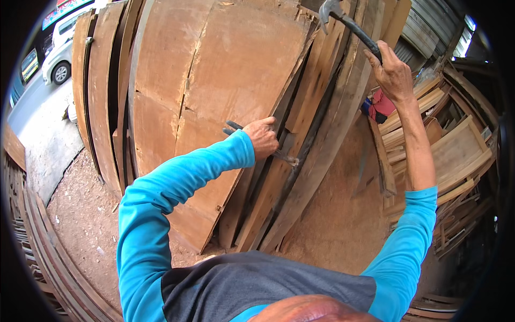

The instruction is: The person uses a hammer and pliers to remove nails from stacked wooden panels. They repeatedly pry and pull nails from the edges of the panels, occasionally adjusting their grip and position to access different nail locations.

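Person's head [316, 311] is seen lowermost. Claw hammer [358, 31] is gripped, raised, by the right hand [394, 75]; dark-handled tool [284, 156] is clamped in the left hand [261, 139] over leaning boards [333, 134]. Distant sign's [63, 11] lettering is indistinct.

the left hand [261, 138] hides the tool's [286, 157] middle.

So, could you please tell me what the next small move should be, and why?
Probably check that the tip of the dark-handled tool in the left hand sits firmly on the wooden boards before any strike: the right hand holds the hammer raised well away, and this view does not settle whether the tip touches them.
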`<action>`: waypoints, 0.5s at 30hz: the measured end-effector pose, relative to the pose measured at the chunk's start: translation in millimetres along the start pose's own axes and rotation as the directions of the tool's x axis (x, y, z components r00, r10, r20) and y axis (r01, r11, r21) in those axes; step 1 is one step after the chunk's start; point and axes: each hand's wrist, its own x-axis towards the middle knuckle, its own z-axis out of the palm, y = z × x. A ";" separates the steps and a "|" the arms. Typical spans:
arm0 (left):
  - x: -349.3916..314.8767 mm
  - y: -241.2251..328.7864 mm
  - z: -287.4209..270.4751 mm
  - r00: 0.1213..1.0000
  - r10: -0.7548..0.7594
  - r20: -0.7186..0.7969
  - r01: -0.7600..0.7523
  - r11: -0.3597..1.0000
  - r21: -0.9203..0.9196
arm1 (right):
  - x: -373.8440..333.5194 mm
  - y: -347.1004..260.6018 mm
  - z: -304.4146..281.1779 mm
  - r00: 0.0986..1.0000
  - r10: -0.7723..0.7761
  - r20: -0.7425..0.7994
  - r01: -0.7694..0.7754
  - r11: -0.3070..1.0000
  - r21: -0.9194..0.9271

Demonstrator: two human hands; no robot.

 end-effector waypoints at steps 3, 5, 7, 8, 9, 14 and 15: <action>1.3 -8.4 -3.1 1.000 0.004 -0.024 -0.004 1.000 0.020 | -5.6 -3.2 -6.2 0.992 -0.100 -0.078 0.103 0.994 0.039; 5.0 -19.6 -3.8 1.000 0.012 -0.024 -0.011 0.999 0.042 | -4.2 -9.7 -12.3 0.949 -0.307 -0.074 0.304 0.951 -0.056; 3.0 -20.2 -2.5 1.000 0.013 0.001 -0.013 0.999 0.049 | -4.3 -21.6 -10.6 0.894 -0.443 -0.069 0.426 0.888 -0.173; 1.7 -20.7 -1.9 1.000 0.012 0.016 -0.013 0.998 0.054 | -4.3 -24.3 -3.7 0.894 -0.444 -0.054 0.426 0.882 -0.199; 3.4 -20.2 -0.7 1.000 0.011 0.007 -0.011 0.998 0.057 | -2.0 -23.2 -0.4 0.891 -0.453 -0.030 0.434 0.870 -0.235; 9.3 -14.5 -1.9 0.999 0.009 -0.032 -0.008 0.999 0.039 | 5.8 -9.0 0.8 0.966 -0.253 -0.047 0.243 0.957 -0.157; 8.5 -14.7 -1.2 0.999 0.003 -0.035 -0.002 1.000 0.028 | 0.9 -15.2 3.5 0.954 -0.300 -0.026 0.293 0.945 -0.147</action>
